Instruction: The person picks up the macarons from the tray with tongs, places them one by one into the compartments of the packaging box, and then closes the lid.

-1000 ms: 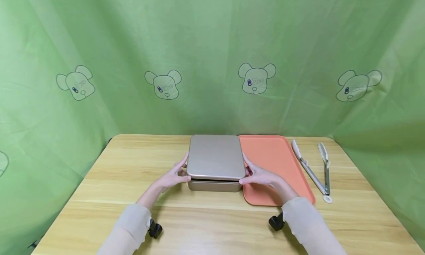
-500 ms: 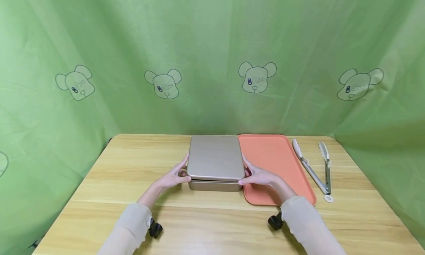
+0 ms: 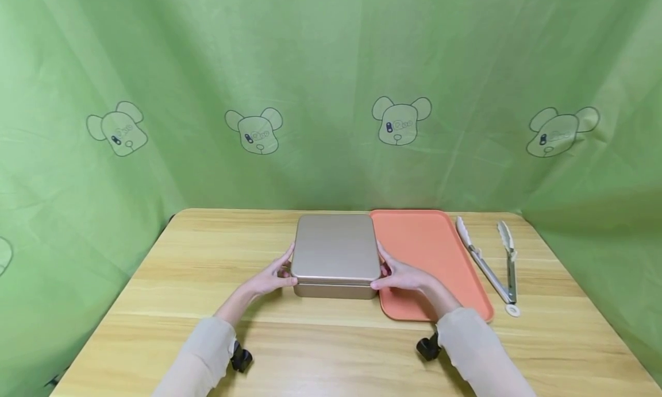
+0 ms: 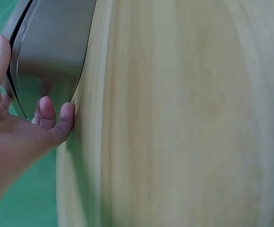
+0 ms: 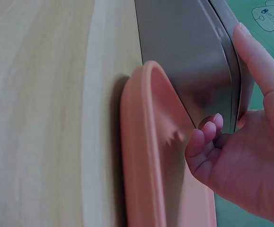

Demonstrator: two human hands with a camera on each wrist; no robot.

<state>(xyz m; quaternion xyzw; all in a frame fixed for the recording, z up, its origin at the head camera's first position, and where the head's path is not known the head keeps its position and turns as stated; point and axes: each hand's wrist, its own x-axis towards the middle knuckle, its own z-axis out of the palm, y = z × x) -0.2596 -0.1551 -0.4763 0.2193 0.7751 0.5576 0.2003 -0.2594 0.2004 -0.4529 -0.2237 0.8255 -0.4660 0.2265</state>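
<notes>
A square, champagne-grey metal lid sits over a matching metal box at the middle of the table. My left hand holds the lid's left side, its thumb at the front corner and index finger along the side edge. On the opposite side my right hand grips the lid in the same way. A thin dark line runs between lid and box wall in the left wrist view. The lower fingers of both hands curl close beside the box's side walls.
An orange tray lies right of the box, its left edge close against it. Metal tongs with pale tips lie spread beyond the tray. The wooden table meets a green curtain behind and at both sides.
Both hands have lowered the lid slightly and drawn it a little nearer. The dark gap along the box's front has narrowed to a thin seam. Tray and tongs stay put.
</notes>
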